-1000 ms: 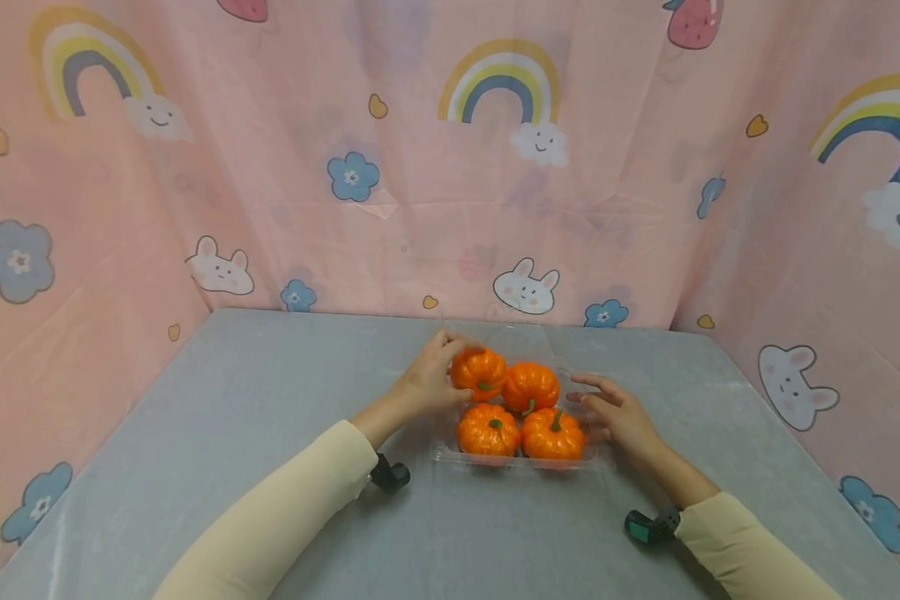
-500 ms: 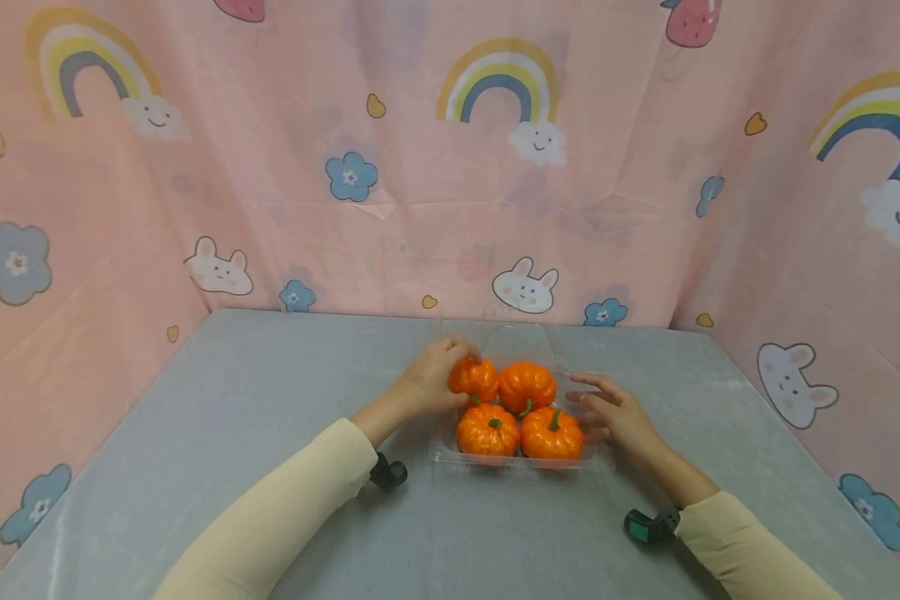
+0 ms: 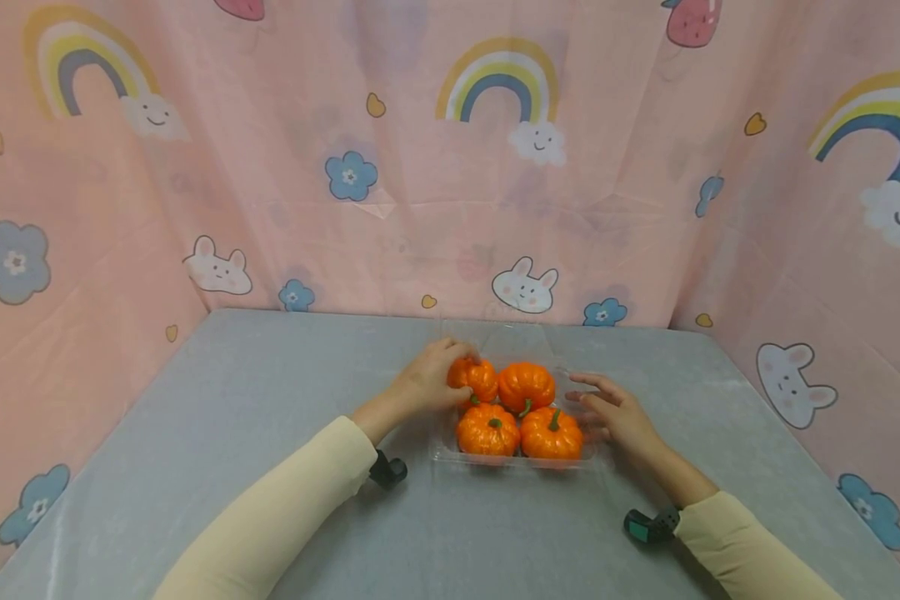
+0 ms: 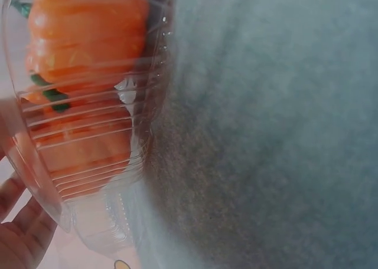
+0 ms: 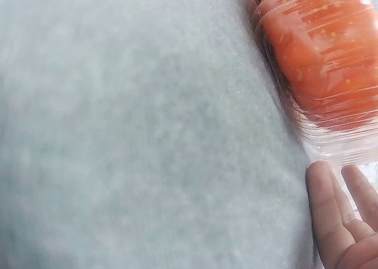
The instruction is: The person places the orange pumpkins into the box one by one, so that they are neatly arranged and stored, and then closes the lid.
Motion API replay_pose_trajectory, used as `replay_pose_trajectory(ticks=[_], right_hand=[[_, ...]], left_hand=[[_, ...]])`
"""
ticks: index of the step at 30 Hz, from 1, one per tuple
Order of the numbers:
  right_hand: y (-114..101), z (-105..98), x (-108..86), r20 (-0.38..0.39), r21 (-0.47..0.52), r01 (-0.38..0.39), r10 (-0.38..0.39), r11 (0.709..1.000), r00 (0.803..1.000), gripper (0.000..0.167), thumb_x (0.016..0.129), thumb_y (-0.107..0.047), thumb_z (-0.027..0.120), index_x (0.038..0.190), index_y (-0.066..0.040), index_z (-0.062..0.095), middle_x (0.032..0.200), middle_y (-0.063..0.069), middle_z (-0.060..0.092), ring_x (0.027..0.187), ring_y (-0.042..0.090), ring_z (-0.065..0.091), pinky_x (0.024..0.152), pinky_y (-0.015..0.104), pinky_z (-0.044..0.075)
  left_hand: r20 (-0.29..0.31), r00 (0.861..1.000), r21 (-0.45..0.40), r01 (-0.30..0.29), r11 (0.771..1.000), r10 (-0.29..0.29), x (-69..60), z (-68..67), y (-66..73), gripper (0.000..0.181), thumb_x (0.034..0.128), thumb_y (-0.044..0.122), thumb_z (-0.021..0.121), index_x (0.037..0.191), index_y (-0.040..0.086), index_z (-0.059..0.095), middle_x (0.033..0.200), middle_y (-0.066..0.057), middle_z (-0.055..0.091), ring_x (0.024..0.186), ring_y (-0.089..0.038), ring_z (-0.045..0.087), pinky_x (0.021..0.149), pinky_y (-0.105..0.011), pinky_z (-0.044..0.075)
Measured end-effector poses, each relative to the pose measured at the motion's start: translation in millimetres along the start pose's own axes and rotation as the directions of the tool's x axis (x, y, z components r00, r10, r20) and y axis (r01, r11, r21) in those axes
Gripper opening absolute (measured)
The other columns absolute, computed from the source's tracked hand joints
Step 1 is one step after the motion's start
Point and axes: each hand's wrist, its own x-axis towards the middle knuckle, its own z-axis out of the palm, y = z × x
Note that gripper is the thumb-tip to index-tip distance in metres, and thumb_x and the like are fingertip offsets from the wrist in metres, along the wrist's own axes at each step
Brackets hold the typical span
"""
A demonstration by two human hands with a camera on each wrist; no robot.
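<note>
Several small orange pumpkins with green stems sit in a clear plastic clamshell box (image 3: 450,457). My left hand (image 3: 426,377) reaches over the box's left side, with thumb and fingers around the back-left pumpkin (image 3: 478,379). Fingertips behind that pumpkin are partly hidden. In the left wrist view, some left fingers (image 4: 29,228) show past the box's ribbed wall. Beside the box's right wall, my right hand (image 3: 621,415) lies with loosely extended fingers, close to the plastic. The back-right pumpkin (image 3: 527,386), front-left pumpkin (image 3: 487,431) and front-right pumpkin (image 3: 552,435) rest untouched.
The box's clear lid (image 3: 498,337) stands open toward the back. Grey cloth covers the table (image 3: 307,375). A pink patterned curtain (image 3: 420,233) closes off the back and both sides. Each wrist carries a dark camera strap.
Over the past second, the back-left pumpkin shifted slightly left and down with my left hand, and the back-right one moved a little left. My right hand stayed still.
</note>
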Motion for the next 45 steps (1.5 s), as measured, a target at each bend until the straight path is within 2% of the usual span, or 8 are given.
replay_pose_trajectory(ticks=[9, 14, 19, 25, 30, 37, 42, 45], right_hand=[[3, 2, -0.6, -0.015, -0.007, 0.009, -0.009, 1.0, 1.0, 0.05, 0.102, -0.03, 0.046, 0.145, -0.006, 0.037, 0.139, 0.03, 0.047, 0.088, 0.012, 0.067, 0.073, 0.034, 0.059], [4, 0, -1.7, -0.014, 0.005, 0.032, -0.032, 0.999, 0.999, 0.053, 0.102, -0.032, 0.046, 0.146, -0.006, 0.034, 0.14, 0.032, 0.046, 0.088, 0.01, 0.067, 0.073, 0.033, 0.059], [4, -2, -4.7, -0.02, 0.003, 0.038, -0.038, 0.999, 0.999, 0.054, 0.102, -0.034, 0.046, 0.147, -0.007, 0.034, 0.139, 0.032, 0.046, 0.088, 0.009, 0.069, 0.072, 0.034, 0.06], [3, -5, -10.4, -0.015, -0.011, 0.085, -0.086, 0.996, 0.996, 0.052, 0.102, -0.029, 0.046, 0.146, -0.004, 0.034, 0.134, 0.031, 0.052, 0.089, 0.008, 0.07, 0.071, 0.035, 0.06], [2, -6, -15.3, 0.002, -0.025, 0.089, -0.089, 0.996, 0.996, 0.05, 0.101, -0.024, 0.048, 0.146, -0.004, 0.034, 0.133, 0.034, 0.05, 0.09, 0.006, 0.07, 0.07, 0.035, 0.06], [-1, -6, -24.8, 0.034, -0.037, 0.069, -0.068, 0.997, 0.997, 0.052, 0.101, -0.022, 0.048, 0.147, -0.006, 0.031, 0.137, 0.035, 0.046, 0.091, 0.007, 0.069, 0.073, 0.037, 0.06], [-2, -8, -31.9, 0.042, -0.056, 0.062, -0.06, 0.996, 0.997, 0.053, 0.102, -0.023, 0.047, 0.148, -0.005, 0.03, 0.136, 0.036, 0.046, 0.09, 0.007, 0.069, 0.072, 0.034, 0.06], [-2, -9, -34.1, 0.041, -0.068, 0.056, -0.053, 0.996, 0.998, 0.053, 0.101, -0.024, 0.048, 0.148, -0.005, 0.03, 0.135, 0.036, 0.047, 0.089, 0.008, 0.069, 0.07, 0.033, 0.06]], left_hand=[[-0.02, 1.0, -0.096, 0.006, 0.995, -0.008, -0.6, -5.6, -5.5, 0.037, 0.0798, 0.018, 0.075, 0.115, 0.016, 0.064, 0.121, -0.011, 0.057, 0.117, -0.028, 0.052, 0.099, -0.045, 0.047], [-0.068, 0.995, -0.171, 0.059, 0.984, -0.072, 2.8, -9.9, -17.3, 0.039, 0.0848, 0.024, 0.07, 0.121, 0.013, 0.06, 0.127, -0.011, 0.056, 0.119, -0.034, 0.052, 0.097, -0.046, 0.048], [-0.12, 0.971, -0.281, 0.166, 0.945, -0.206, 5.8, -9.4, -30.4, 0.043, 0.0852, 0.024, 0.069, 0.124, 0.011, 0.058, 0.128, -0.013, 0.056, 0.116, -0.035, 0.056, 0.094, -0.045, 0.051], [-0.117, 0.933, -0.354, 0.281, 0.892, -0.341, 7.6, -4.0, -43.4, 0.05, 0.0868, 0.026, 0.068, 0.131, 0.008, 0.053, 0.13, -0.015, 0.057, 0.114, -0.033, 0.058, 0.095, -0.045, 0.051], [-0.094, 0.91, -0.389, 0.34, 0.856, -0.404, 9.3, 0.8, -50.1, 0.054, 0.0878, 0.027, 0.067, 0.134, 0.005, 0.051, 0.129, -0.016, 0.058, 0.114, -0.033, 0.059, 0.095, -0.045, 0.052], [-0.061, 0.885, -0.404, 0.4, 0.822, -0.461, 12.8, 7.9, -58.1, 0.054, 0.0896, 0.033, 0.064, 0.135, 0.006, 0.05, 0.128, -0.013, 0.06, 0.118, -0.03, 0.058, 0.095, -0.044, 0.051], [-0.02, 0.871, -0.43, 0.436, 0.791, -0.491, 14.1, 12.0, -60.2, 0.053, 0.091, 0.036, 0.062, 0.135, 0.007, 0.052, 0.129, -0.014, 0.058, 0.104, -0.027, 0.063, 0.088, -0.038, 0.055], [-0.008, 0.867, -0.435, 0.445, 0.783, -0.498, 14.7, 13.4, -59.7, 0.052, 0.0917, 0.037, 0.06, 0.135, 0.008, 0.052, 0.129, -0.014, 0.058, 0.097, -0.024, 0.064, 0.084, -0.036, 0.056]])
